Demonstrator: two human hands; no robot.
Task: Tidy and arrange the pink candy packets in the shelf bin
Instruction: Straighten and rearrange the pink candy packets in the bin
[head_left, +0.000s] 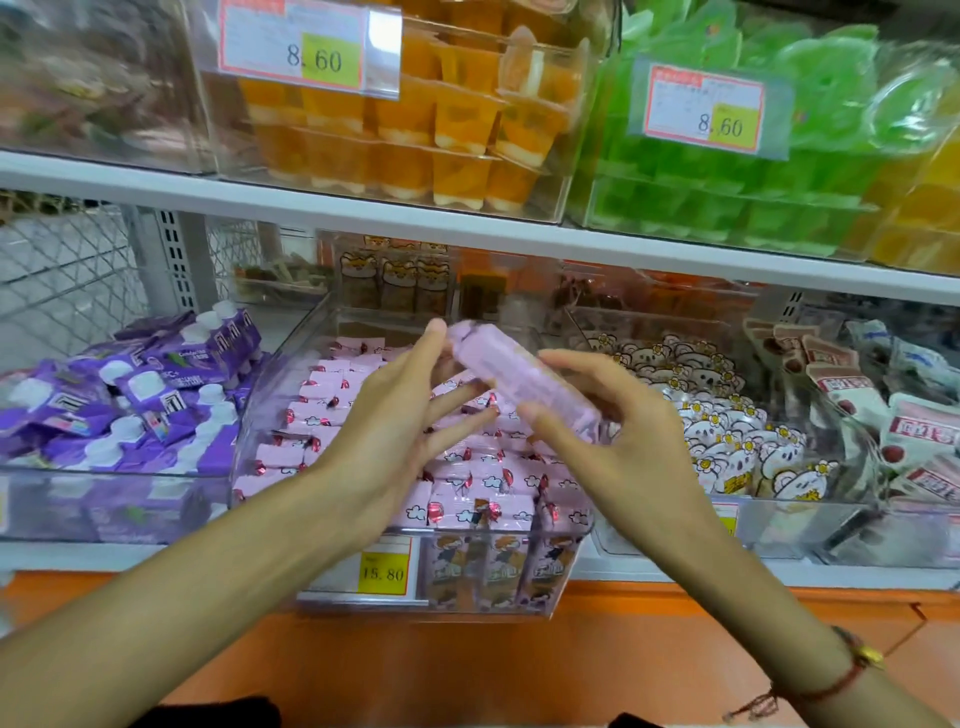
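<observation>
**Pink stack held above its bin**

Nearest you, the clear shelf bin (332, 374) sat at the shelf's front edge, rows of pink candy packets (467, 512) filling it. Above them your left hand (395, 415) and right hand (613, 441) pinched a blurred pink stack of packets (524, 387) between fingertips, each grip narrow on one end. You would have done well to square that stack, then lower it into line. The purple pouches (156, 395) and bear-print packets (727, 426) crowded both sides; the shelf above limited lifting.
</observation>
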